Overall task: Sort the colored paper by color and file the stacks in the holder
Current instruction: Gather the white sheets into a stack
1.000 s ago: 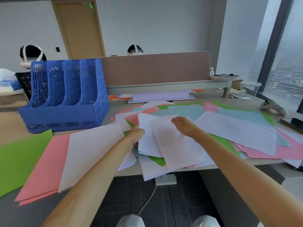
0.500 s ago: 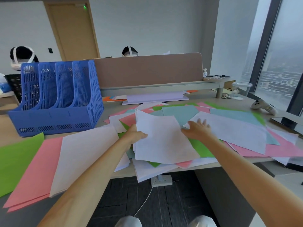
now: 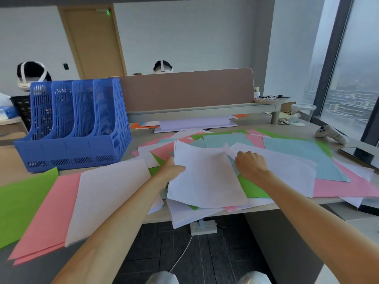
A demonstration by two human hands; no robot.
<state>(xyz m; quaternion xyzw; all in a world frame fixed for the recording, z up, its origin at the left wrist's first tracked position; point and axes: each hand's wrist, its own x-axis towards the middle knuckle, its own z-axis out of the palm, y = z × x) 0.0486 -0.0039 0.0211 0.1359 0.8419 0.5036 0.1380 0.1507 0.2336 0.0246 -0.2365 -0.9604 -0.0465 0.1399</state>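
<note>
Pale wood-look desk top [image 3: 8, 160]. Blue perforated plastic file holder [image 3: 75, 124] stands upright at its left.

- Just in front of the holder, overlapping left to right: green paper sheet [image 3: 22, 201], salmon-pink paper stack [image 3: 47, 212], white paper stack [image 3: 102, 193].
- Right of the holder: loose pile of pink, green and pale blue paper [image 3: 297, 156] with white sheets [image 3: 205, 177] on top, overhanging the near edge.
- Level with the holder, at the desk's back: flat lavender paper stack [image 3: 194, 124].
- Far right of the holder: white handheld controller [image 3: 330, 135].
</note>
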